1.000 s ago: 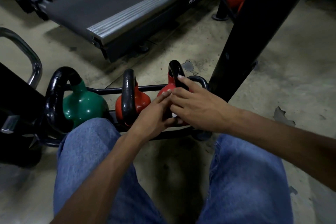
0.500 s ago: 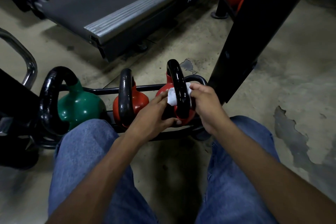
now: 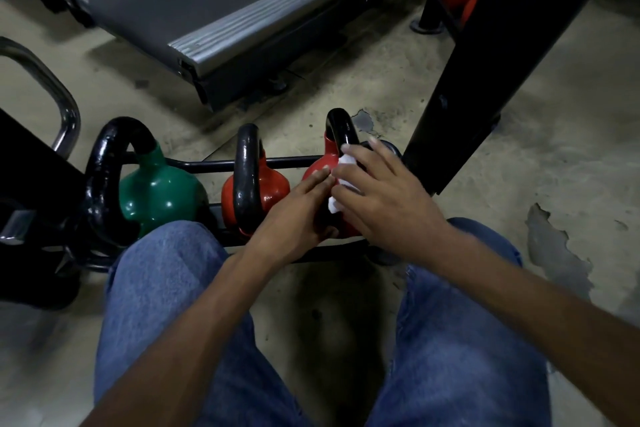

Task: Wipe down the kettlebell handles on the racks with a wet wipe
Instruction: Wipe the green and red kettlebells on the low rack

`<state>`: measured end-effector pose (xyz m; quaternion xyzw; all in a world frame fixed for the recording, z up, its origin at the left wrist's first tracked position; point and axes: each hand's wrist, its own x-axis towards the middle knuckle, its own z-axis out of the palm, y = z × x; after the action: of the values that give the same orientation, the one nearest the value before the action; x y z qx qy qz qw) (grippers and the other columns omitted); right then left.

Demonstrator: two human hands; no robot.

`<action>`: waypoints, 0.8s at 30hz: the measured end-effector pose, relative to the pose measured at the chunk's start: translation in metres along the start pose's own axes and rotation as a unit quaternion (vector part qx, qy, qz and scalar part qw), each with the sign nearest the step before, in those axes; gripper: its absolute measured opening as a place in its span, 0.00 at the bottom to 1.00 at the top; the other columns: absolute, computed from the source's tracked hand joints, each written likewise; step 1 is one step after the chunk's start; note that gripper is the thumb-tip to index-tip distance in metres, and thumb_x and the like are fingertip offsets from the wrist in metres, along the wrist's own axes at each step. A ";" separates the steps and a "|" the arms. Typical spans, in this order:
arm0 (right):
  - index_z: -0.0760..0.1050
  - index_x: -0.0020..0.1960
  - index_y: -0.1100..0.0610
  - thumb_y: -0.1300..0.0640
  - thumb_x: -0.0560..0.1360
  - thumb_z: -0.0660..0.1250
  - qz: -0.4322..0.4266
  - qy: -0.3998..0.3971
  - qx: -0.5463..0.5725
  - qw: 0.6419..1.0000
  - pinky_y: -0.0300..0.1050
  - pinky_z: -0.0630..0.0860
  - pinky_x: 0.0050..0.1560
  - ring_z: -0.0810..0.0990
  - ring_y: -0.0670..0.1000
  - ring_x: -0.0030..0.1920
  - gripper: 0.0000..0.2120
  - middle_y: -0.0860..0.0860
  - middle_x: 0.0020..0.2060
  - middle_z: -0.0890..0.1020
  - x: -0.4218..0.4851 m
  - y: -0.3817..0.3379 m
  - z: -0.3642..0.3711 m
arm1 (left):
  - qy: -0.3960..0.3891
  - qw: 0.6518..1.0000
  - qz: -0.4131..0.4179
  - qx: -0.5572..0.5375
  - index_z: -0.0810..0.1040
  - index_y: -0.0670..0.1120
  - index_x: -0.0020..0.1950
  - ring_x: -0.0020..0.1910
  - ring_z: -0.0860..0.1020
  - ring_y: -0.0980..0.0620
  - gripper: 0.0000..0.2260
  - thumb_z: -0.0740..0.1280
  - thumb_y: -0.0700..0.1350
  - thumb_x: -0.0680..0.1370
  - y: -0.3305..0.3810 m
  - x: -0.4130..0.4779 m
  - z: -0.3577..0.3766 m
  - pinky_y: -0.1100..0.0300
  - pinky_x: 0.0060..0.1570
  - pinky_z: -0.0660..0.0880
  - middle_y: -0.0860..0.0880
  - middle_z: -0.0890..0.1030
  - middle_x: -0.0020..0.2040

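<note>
Compared with half a second ago, the right hand (image 3: 384, 199) is shifted from the far side of the handle to lie over its near leg, and the wet wipe (image 3: 341, 180) is now mostly covered, only white folds showing between the two hands. This is judged as a wiping stroke carried down the rightmost handle (image 3: 341, 126), so that handle is mid-clean and not yet finished. The right hand is held palm down, fingers spread and curled loosely, the wipe pressed under them against the handle; a full closed grasp is not seen. The left hand (image 3: 298, 215) is laid flat on the red kettlebell (image 3: 320, 168), fingers extended, steadying it, nothing held. The kettlebell sits at the right end of the low rack (image 3: 207, 163). The middle red kettlebell (image 3: 273, 185) and green kettlebell (image 3: 156, 191) are left untouched, handles probably still to be wiped.
</note>
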<state>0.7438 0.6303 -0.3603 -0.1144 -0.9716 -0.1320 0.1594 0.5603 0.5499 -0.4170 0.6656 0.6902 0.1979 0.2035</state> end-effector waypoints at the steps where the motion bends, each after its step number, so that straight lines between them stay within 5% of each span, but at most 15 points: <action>1: 0.82 0.58 0.57 0.53 0.83 0.62 -0.022 -0.048 -0.036 0.998 0.66 0.56 0.80 0.70 0.63 0.74 0.12 0.57 0.62 0.81 0.009 0.003 -0.001 | 0.003 1.000 0.001 0.004 0.58 0.54 0.83 0.78 0.67 0.48 0.42 0.77 0.51 0.75 -0.001 0.000 0.001 0.47 0.72 0.73 0.54 0.53 0.84; 6: 0.80 0.57 0.61 0.58 0.81 0.53 -0.126 -0.240 -0.210 0.939 0.73 0.50 0.79 0.72 0.66 0.69 0.18 0.59 0.57 0.82 0.034 -0.012 -0.010 | -0.001 1.000 0.007 -0.012 0.58 0.52 0.83 0.78 0.67 0.48 0.41 0.77 0.48 0.75 -0.001 -0.002 0.000 0.48 0.73 0.72 0.52 0.54 0.84; 10: 0.81 0.55 0.60 0.62 0.78 0.61 -0.189 -0.150 -0.181 0.954 0.72 0.54 0.79 0.73 0.65 0.67 0.12 0.59 0.55 0.82 0.011 -0.001 -0.020 | -0.005 1.000 0.004 -0.014 0.55 0.53 0.84 0.81 0.59 0.51 0.42 0.76 0.48 0.77 -0.002 -0.004 -0.002 0.51 0.79 0.63 0.55 0.52 0.85; 13: 0.81 0.57 0.59 0.64 0.79 0.64 -0.177 -0.076 -0.136 0.972 0.62 0.70 0.71 0.76 0.60 0.61 0.09 0.58 0.59 0.77 -0.013 0.001 -0.015 | -0.007 0.999 -0.007 -0.038 0.55 0.52 0.84 0.82 0.56 0.53 0.41 0.76 0.47 0.77 0.001 -0.005 -0.006 0.53 0.80 0.58 0.57 0.51 0.84; 16: 0.81 0.55 0.59 0.65 0.84 0.61 -0.099 0.010 -0.063 0.993 0.53 0.77 0.54 0.78 0.56 0.51 0.10 0.57 0.53 0.78 -0.030 -0.004 -0.005 | -0.001 1.000 -0.007 -0.013 0.54 0.50 0.85 0.82 0.57 0.52 0.42 0.76 0.48 0.77 0.004 -0.005 -0.005 0.55 0.78 0.59 0.57 0.51 0.85; 20: 0.83 0.54 0.60 0.64 0.84 0.65 0.052 0.063 0.079 0.994 0.49 0.81 0.47 0.82 0.54 0.49 0.07 0.56 0.50 0.81 -0.044 -0.018 0.009 | 0.011 1.000 -0.005 -0.004 0.53 0.50 0.85 0.82 0.57 0.51 0.44 0.76 0.48 0.77 0.005 -0.007 -0.001 0.59 0.76 0.57 0.56 0.50 0.85; 24: 0.78 0.47 0.57 0.69 0.76 0.70 0.302 0.091 0.265 0.911 0.53 0.79 0.42 0.81 0.51 0.45 0.08 0.49 0.46 0.80 -0.045 -0.031 0.014 | 0.015 1.000 -0.017 -0.013 0.51 0.51 0.85 0.82 0.55 0.52 0.45 0.76 0.50 0.77 0.008 -0.009 0.004 0.64 0.73 0.52 0.55 0.48 0.85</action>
<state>0.7727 0.5972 -0.3954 -0.3435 -0.8713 0.1747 0.3038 0.5697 0.5407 -0.4156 0.6482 0.7018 0.2130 0.2048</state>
